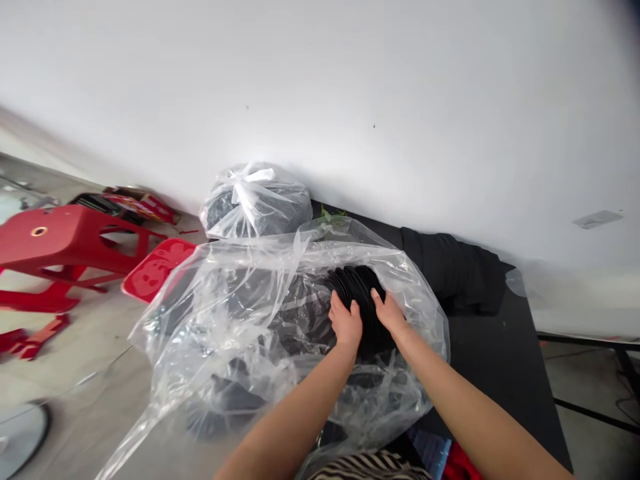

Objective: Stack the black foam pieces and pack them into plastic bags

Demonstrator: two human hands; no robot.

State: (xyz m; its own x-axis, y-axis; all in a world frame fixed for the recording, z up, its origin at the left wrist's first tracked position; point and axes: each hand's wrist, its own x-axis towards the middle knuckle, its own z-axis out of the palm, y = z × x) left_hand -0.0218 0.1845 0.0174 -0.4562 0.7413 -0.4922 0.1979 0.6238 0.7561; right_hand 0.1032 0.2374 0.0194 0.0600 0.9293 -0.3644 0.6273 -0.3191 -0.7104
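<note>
Toward the near side of the table [500, 373]: striped cloth [370, 467], with a blue packet [430, 448] and something red [457, 465] just to its right.
Left hand [347, 325]: gripping the left side of the black cloth [369, 327], fingers curved.
Right hand [390, 313]: gripping the same cloth from the right.
Black cloth: in close folds between both hands, amid the clear bag [220, 340]; how deep inside, I cannot tell.
Clear bag: spread loosely, hiding the table's left edge.
Far right corner: dark folded cloth [450, 272] near it, along the back edge.
Back edge: green leaves [333, 217]; left of them, a tied bag [255, 207].
Floor [105, 363], left: red stool [55, 235].
Wall [320, 87]: white, behind everything.
</note>
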